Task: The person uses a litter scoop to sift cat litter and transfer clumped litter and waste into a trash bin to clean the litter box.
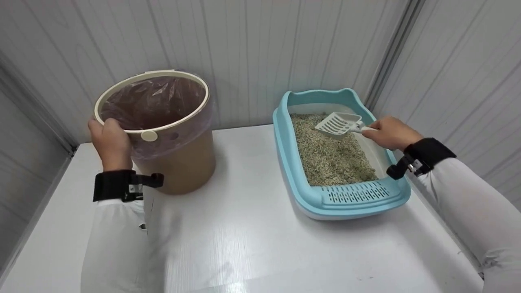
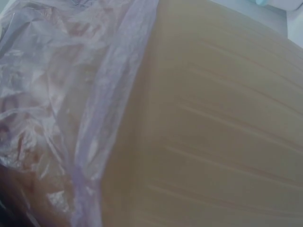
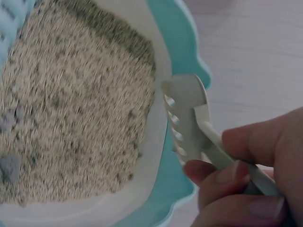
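My left hand grips the cream rim of a brown trash bin at its near left, thumb over the edge. A translucent purple bag lines the bin and folds down over its outside. My right hand holds a white slotted litter scoop by its handle, above the blue litter box. In the right wrist view the fingers and thumb wrap the handle, and the scoop's slots show litter-free. Grainy litter fills the box floor, with a few greyish clumps in it.
The bin stands at the left and the litter box at the right of a white table. Grey panelled walls close off the back and both sides. A slotted blue step forms the box's near end.
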`<state>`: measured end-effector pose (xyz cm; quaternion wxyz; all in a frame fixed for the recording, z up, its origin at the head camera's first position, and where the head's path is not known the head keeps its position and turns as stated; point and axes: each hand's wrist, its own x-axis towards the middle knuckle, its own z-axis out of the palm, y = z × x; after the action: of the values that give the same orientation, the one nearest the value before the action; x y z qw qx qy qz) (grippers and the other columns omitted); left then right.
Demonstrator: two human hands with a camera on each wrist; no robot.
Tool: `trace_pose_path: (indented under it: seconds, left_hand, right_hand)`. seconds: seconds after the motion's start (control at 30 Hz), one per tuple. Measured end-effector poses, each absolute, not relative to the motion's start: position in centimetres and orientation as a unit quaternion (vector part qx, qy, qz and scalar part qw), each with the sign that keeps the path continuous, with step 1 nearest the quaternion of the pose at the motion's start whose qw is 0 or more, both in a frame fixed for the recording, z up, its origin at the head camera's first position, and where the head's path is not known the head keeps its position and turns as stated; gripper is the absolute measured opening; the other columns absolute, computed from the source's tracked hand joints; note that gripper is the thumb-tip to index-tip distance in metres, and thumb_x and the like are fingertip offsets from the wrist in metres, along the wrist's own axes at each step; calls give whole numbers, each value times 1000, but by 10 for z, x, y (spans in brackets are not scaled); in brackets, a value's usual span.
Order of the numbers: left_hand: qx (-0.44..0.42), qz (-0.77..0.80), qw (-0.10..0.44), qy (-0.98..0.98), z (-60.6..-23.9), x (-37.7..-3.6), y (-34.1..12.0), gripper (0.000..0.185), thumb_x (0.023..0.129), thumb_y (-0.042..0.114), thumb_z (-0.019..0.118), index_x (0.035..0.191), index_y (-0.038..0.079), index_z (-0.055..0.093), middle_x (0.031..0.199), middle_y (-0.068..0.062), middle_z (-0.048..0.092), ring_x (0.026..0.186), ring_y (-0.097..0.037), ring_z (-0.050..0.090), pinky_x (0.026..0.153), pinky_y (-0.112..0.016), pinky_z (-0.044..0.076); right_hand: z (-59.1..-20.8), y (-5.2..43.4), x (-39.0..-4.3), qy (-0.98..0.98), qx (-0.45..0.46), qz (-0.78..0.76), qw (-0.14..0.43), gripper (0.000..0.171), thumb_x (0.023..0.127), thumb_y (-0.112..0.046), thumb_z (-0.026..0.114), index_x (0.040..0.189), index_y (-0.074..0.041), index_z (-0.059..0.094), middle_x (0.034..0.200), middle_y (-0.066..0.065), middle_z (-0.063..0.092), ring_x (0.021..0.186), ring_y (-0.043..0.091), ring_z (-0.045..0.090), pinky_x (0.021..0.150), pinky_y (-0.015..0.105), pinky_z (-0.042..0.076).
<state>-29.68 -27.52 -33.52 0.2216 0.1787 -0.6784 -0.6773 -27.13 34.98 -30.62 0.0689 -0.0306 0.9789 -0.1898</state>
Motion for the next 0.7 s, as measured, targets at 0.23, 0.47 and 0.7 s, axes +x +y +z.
trace_pose_path:
  seconds: [0.23,0.47,0.7]
  left_hand:
    - [179,-671,225,-684,-336,-297,-274,61,103,20,29,163,13,26,171,-3,29,150,-7,30,120,-14,25]
    - [184,-673,232,-678,-334,-297,-274,56,102,18,31,158,10,32,168,-6,34,147,-9,34,117,-13,28]
    - [179,-674,232,-678,-334,-297,-274,59,102,17,31,161,10,28,170,-5,30,149,-7,31,118,-11,26]
  right_hand:
    - [-317,358,-289,984,-31,-132,117,45,105,-34,51,65,-15,58,56,-8,35,51,11,34,51,28,32]
    - [-323,354,-303,982,-36,-101,154,46,104,-33,49,104,2,77,69,-1,52,61,16,44,58,31,37]
    - [-323,341,-318,976,-30,-103,189,49,103,-34,46,109,1,79,68,-3,52,61,15,42,60,31,37]
